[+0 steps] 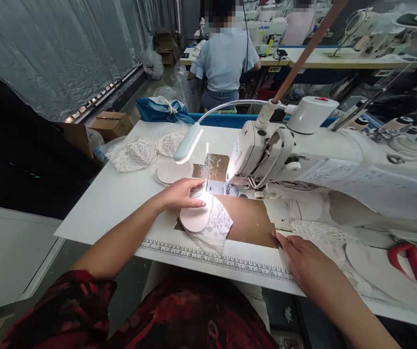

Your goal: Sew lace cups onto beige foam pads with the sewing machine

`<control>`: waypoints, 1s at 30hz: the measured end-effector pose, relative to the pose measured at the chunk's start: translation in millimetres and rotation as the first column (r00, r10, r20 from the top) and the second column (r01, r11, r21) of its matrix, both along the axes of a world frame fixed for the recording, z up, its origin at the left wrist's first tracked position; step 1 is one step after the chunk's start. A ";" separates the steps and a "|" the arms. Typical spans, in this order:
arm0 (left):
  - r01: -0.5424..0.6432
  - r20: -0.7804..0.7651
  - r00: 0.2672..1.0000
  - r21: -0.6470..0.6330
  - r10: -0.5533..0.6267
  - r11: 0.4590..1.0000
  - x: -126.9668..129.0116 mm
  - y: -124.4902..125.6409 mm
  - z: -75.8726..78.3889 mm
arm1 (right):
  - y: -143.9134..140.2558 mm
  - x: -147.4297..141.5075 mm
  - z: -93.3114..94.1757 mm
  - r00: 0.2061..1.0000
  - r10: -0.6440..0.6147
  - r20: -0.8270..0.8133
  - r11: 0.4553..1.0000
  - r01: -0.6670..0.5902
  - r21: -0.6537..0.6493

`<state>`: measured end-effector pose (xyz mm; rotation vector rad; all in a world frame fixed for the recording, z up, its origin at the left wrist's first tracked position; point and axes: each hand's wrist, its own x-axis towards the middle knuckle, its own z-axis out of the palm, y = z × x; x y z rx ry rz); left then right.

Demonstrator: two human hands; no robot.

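My left hand (179, 194) rests flat on a pale pink foam cup (194, 219) laid over white lace (218, 224), just in front of the needle of a white sewing machine (262, 155). Both pieces lie on a brown plate (248, 220) set into the white table (114, 194). My right hand (302, 257) lies near the table's front edge, with its fingers closed around a thin dark tool (275, 239) that points at the plate's corner. A printed ruler (215, 258) runs along the front edge.
Lace pieces (132, 154) and pink cups (172, 172) are stacked at the far left of the table, under a gooseneck lamp (188, 143). Red-handled scissors (411, 259) lie at the right. Cardboard boxes (111, 124) stand on the floor. A person in a blue shirt (223, 60) sits ahead.
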<state>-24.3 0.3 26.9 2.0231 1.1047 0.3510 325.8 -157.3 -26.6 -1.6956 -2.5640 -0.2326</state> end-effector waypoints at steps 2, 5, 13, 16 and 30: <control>-0.003 -0.006 1.000 -0.087 0.002 0.996 2.3 6.5 -2.5 | -0.4 2.0 1.2 0.996 -0.010 -0.085 1.000 0.008 -0.026; 0.018 0.096 0.995 -0.185 0.000 0.983 5.4 5.7 -7.0 | -0.9 -0.1 11.2 0.964 -0.041 -0.263 0.994 0.012 -0.109; 0.125 0.370 0.924 -0.530 0.097 0.839 10.2 -9.0 -11.5 | 37.3 -65.5 48.8 0.709 -0.280 -0.647 0.914 -0.010 -0.406; 0.167 0.398 0.913 -0.556 0.084 0.814 13.3 -13.0 -7.1 | 61.9 -87.3 52.5 0.682 -0.244 -0.689 0.917 -0.070 -0.393; 0.317 0.456 0.886 -0.458 -0.087 0.831 16.9 -12.2 -16.2 | 91.5 -119.2 47.1 0.557 -0.233 -0.797 0.843 -0.293 -0.451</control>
